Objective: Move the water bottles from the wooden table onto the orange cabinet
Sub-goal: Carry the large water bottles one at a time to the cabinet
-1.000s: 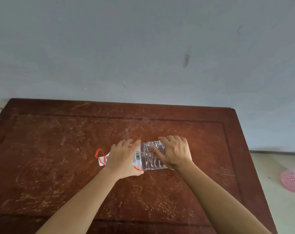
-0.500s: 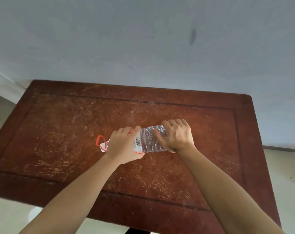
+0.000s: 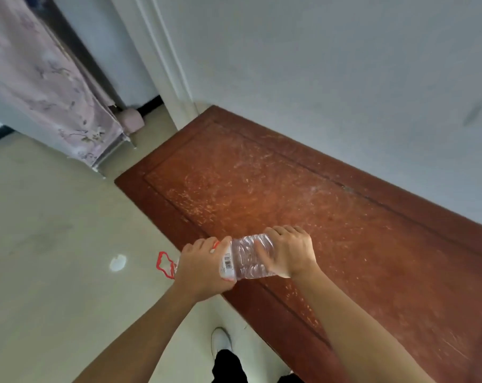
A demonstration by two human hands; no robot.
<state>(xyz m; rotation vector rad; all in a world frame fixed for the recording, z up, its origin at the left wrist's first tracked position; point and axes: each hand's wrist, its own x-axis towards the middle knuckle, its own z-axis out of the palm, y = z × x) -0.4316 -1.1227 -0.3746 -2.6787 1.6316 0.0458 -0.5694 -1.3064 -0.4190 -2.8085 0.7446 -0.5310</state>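
A clear plastic water bottle (image 3: 246, 258) with a white barcode label and red trim lies sideways in the air between my two hands. My left hand (image 3: 203, 268) grips its labelled end and my right hand (image 3: 289, 252) grips the ribbed end. The bottle hangs above the left front edge of the scratched wooden table (image 3: 317, 205), partly over the floor. A red plastic loop (image 3: 163, 265) sticks out past my left hand. No orange cabinet is in view.
The table stands against a grey wall. Pale floor (image 3: 54, 258) lies to the left. A pink floral curtain on a frame (image 3: 43, 87) and a doorway stand at the far left. My white shoe (image 3: 220, 341) shows below.
The bottle has come up off the table top and moved left to the table's edge in both hands. The view has swung left, bringing the floor, curtain and doorway into sight.
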